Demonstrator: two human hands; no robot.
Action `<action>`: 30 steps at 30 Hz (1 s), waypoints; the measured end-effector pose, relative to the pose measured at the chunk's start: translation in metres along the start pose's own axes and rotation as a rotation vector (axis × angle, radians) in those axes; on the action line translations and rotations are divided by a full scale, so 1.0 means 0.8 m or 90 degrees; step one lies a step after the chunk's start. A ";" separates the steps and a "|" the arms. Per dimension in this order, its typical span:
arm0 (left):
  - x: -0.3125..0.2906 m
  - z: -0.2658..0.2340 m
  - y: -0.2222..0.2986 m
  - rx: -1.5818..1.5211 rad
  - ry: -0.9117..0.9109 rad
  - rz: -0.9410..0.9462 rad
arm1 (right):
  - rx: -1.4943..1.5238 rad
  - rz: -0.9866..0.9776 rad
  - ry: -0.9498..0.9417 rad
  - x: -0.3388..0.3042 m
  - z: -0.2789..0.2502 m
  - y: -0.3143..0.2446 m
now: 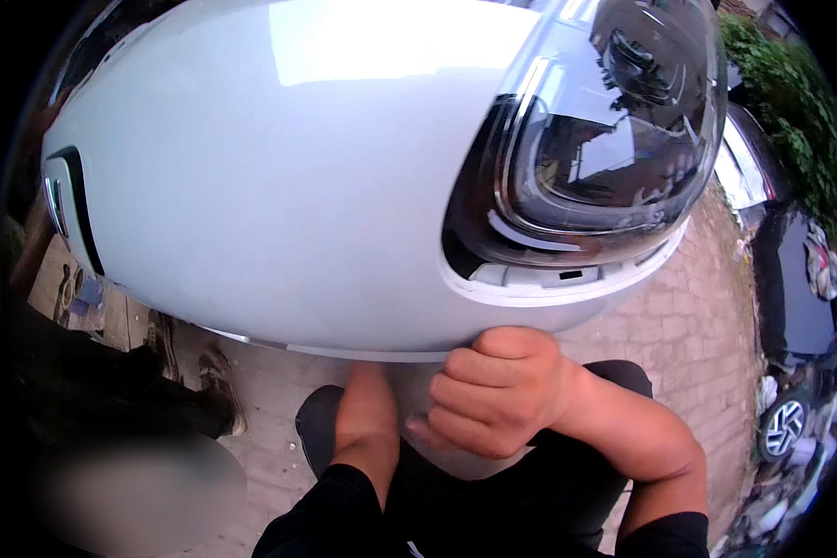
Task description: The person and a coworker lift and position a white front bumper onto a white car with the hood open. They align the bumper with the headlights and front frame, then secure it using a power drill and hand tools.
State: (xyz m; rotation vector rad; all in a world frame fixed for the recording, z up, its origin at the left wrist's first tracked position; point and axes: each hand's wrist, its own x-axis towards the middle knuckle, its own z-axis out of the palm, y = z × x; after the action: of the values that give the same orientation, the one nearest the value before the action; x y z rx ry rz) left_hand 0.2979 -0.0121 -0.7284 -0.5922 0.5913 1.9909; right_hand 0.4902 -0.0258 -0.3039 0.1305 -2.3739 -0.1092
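Observation:
A white car bumper fills the upper part of the view. At its right end sits a clear-lensed headlight; below the lens, a pale ledge with a small dark slot shows in the opening. My right hand is closed in a fist at the bumper's lower edge, below the headlight. Whatever its curled fingers hold, if anything, is hidden. My left forearm reaches forward under the bumper's lower edge, and the bumper hides the left hand.
A co-worker in dark clothes crouches at the left, with a shoe on the brick paving. At the bumper's left end is a dark-rimmed recess. A wheel, a dark panel and green bushes stand along the right.

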 end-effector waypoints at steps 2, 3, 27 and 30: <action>0.001 0.000 0.006 0.007 -0.002 0.004 | 0.037 0.007 0.021 0.004 0.006 -0.001; 0.001 -0.001 0.009 0.012 -0.003 0.005 | 0.038 0.009 0.035 0.005 0.009 -0.002; -0.036 -0.007 0.002 0.076 0.010 0.004 | -0.101 0.013 0.131 -0.060 0.016 0.007; -0.041 -0.009 0.008 0.082 0.009 0.004 | -0.063 0.006 0.130 -0.061 0.018 0.004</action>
State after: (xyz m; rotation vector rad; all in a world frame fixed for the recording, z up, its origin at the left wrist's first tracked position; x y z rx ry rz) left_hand 0.3076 -0.0410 -0.7124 -0.5260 0.7241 1.9389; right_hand 0.5154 -0.0161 -0.3472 0.0785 -2.1611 -0.1981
